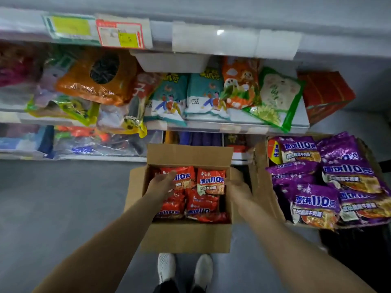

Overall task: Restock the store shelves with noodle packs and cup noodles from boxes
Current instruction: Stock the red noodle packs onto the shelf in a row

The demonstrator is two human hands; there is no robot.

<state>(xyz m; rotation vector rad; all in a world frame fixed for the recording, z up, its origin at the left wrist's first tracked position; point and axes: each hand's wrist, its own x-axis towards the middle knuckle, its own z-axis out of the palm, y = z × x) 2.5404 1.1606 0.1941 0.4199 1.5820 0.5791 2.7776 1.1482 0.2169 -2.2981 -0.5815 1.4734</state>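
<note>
An open cardboard box [186, 235] was seen on the grey floor, near the feet and just in front of the low shelves [211, 124], with red noodle packs [210, 181] lying flat and loosely layered inside it. The left hand [161, 182] was reached into the far left of the box, its fingers laid over the top left pack; whether that pack was actually gripped could not be told, as the hand was blurred. The right hand [237, 190] was held at the right wall of the box beside the top right pack, fingers loosely curved, with nothing clearly held. A second box [262, 178] of purple noodle packs [315, 204] stood just to the right. The step was judged to be lifting out the top red packs. It would best be done by taking each pack across its width, gently enough that the noodles are not crushed, and keeping the printed faces forward for shelving.
</note>
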